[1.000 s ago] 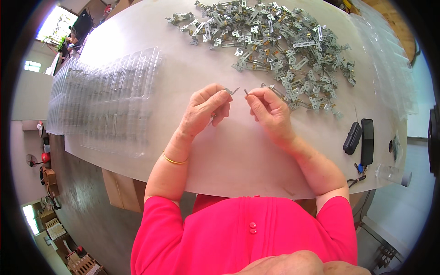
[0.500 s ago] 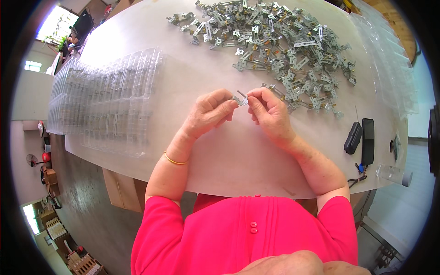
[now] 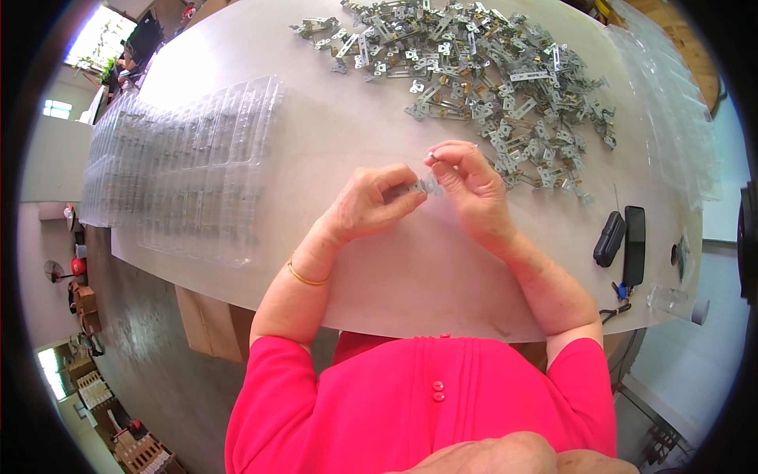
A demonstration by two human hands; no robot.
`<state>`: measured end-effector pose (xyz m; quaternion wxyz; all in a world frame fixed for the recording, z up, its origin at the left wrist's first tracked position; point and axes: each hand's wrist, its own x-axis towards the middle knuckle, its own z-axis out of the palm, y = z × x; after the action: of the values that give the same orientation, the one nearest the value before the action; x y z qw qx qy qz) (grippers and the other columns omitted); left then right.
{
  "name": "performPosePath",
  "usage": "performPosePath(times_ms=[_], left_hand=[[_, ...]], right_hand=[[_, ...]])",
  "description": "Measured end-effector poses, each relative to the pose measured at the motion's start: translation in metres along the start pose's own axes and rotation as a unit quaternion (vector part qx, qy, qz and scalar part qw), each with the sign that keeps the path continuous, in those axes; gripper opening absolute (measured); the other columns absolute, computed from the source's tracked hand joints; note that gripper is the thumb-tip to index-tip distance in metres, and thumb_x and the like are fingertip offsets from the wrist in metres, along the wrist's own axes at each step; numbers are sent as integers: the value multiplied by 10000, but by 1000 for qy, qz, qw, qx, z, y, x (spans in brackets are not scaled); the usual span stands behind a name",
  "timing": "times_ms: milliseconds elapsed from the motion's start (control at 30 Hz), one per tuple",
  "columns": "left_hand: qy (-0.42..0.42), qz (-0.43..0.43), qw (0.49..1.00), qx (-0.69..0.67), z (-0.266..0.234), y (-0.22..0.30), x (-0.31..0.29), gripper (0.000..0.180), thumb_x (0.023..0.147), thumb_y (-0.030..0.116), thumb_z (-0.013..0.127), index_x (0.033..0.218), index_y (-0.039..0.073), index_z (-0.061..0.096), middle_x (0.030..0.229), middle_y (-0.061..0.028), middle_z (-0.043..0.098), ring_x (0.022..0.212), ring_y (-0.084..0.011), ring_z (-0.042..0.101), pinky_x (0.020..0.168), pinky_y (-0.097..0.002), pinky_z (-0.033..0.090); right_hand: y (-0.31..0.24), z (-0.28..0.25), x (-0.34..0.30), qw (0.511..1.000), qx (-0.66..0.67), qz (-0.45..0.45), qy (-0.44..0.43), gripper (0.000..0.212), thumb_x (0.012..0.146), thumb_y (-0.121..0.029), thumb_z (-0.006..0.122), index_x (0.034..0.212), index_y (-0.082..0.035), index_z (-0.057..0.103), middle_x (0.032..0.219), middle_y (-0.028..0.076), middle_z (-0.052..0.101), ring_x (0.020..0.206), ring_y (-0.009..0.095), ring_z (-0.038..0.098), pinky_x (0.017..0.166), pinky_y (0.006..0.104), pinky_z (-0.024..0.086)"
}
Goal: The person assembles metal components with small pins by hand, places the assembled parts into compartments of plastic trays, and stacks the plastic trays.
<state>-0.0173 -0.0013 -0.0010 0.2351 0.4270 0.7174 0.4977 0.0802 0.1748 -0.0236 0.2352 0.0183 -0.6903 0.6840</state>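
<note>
My left hand is closed in a pinch on a small silvery metal bracket, whose end shows past the fingertips; the rest is hidden by the fingers. Just to the right and slightly higher, my right hand has thumb and forefinger drawn together. A tiny bright spot shows at its fingertips, too small to name. Both hands are above the pale table. Beyond them lies a broad heap of similar metal brackets, some with brass-coloured parts.
Clear plastic trays, stacked and filled with parts, stand on the left. More clear plastic trays lie at the far right. Nearer on the right are a black case, a black phone, keys and a clear cylinder.
My hands have drawn apart: the left has come slightly nearer, while the right fingertips have risen away from the bracket. The bracket stays in my left hand.
</note>
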Motion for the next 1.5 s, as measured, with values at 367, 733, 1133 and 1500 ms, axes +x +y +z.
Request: performPosePath(times_ms=[367,733,1133,1500], left_hand=[[69,45,996,46,-3,0,3,227,925,145,674,1085,-16,655,798,-18,630,656,-74,517,605,-246,439],[-55,-109,948,-292,-12,-4,2,376,985,219,592,1287,-4,584,1020,-113,710,801,-142,669,712,-279,534],[32,-41,949,-310,-6,-11,6,403,961,51,664,1338,41,524,1040,-90,685,783,-95,625,636,-230,533],[27,-33,972,-230,-3,-13,6,451,919,-20,691,1340,47,541,1013,-16,661,822,-47,602,674,-190,517]], right_hand=[[-14,-1,1,994,-9,110,-16,90,1007,-65,604,1078,-26,644,944,21,678,838,92,647,746,248,552],[-7,-8,7,998,-44,22,37,106,996,-83,635,1090,-37,646,938,23,670,779,71,609,711,238,531],[-23,0,1,976,-215,14,-10,41,909,-38,692,948,-33,679,776,103,666,642,177,626,581,311,489],[-20,1,1,968,-244,-26,-48,50,914,-45,679,958,-40,656,780,139,649,649,257,633,603,340,499]])
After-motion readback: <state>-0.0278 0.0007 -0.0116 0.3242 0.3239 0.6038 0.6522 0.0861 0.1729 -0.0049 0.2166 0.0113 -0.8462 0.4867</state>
